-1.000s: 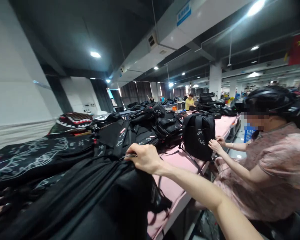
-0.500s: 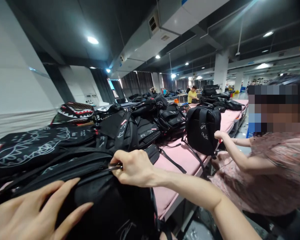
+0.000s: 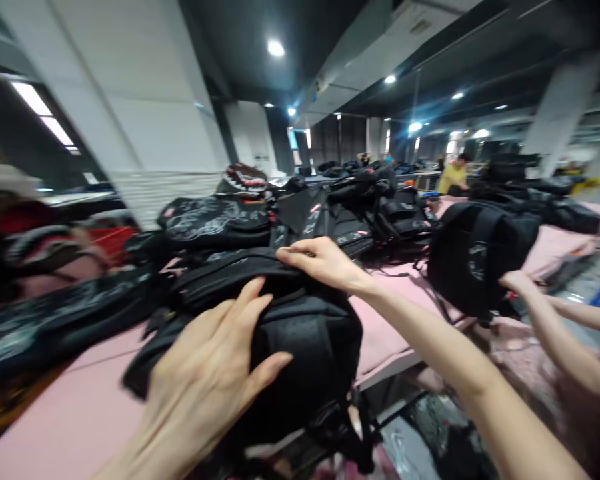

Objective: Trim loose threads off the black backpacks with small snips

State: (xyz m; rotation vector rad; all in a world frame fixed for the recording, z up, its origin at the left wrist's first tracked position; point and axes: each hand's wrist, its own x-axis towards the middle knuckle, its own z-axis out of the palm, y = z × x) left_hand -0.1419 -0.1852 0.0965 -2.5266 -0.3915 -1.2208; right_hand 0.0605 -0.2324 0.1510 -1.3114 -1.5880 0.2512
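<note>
A black backpack [image 3: 300, 360] lies before me, its upper edge lifted so a dark opening shows beneath the rim. My left hand [image 3: 210, 353] rests on its near side, fingers stretched and thumb spread apart. At the far top edge, the fingers of my right hand [image 3: 325, 260] are closed on the rim of the opening. A small dark gap shows between those fingers; whether they also hold something small is blurred. Straps [image 3: 363, 433] hang from the backpack's lower right, over the front of the table.
Black bags with white scribbles [image 3: 205, 220] are heaped behind on the pink tabletop [image 3: 100, 407]. At right, a co-worker's hand [image 3: 517, 283] touches another black backpack [image 3: 480, 260]. A red crate [image 3: 111, 243] is at left. Someone in yellow [image 3: 453, 177] stands farther back.
My view has swung left. The backpack's top edge is now raised and its opening shows. A small metal piece seen at my right fingers earlier cannot be made out now.
</note>
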